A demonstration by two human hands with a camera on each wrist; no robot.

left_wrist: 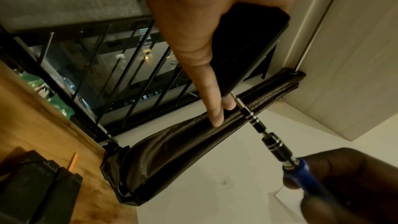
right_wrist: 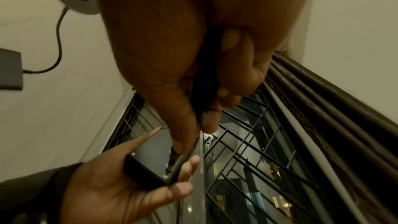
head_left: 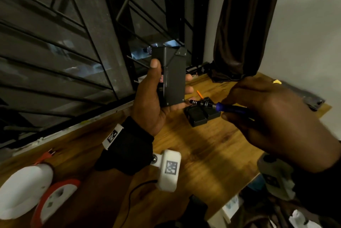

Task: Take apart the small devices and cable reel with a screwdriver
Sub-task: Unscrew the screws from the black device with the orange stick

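Note:
My left hand (head_left: 156,98) holds a flat black rectangular device (head_left: 171,76) upright above the wooden table, thumb along its left edge and fingertips curled round the right edge. My right hand (head_left: 267,113) grips a blue-handled screwdriver (head_left: 230,107) with a black ringed bit holder. Its tip meets the device's lower right corner (head_left: 183,99). From the left wrist, the screwdriver (left_wrist: 271,144) slants up to the device's edge (left_wrist: 247,54). The right wrist view shows the bit on the device (right_wrist: 150,152) in the left palm (right_wrist: 129,193). A white and orange cable reel (head_left: 36,191) lies at the lower left.
A black box-like device (head_left: 203,115) sits on the wooden table (head_left: 193,154) just beneath the screwdriver, with a small orange stick (head_left: 200,94) beside it. A barred window (head_left: 73,43) runs along the far edge, a dark curtain (head_left: 245,25) hangs at the right. Clutter lies below the table's right edge.

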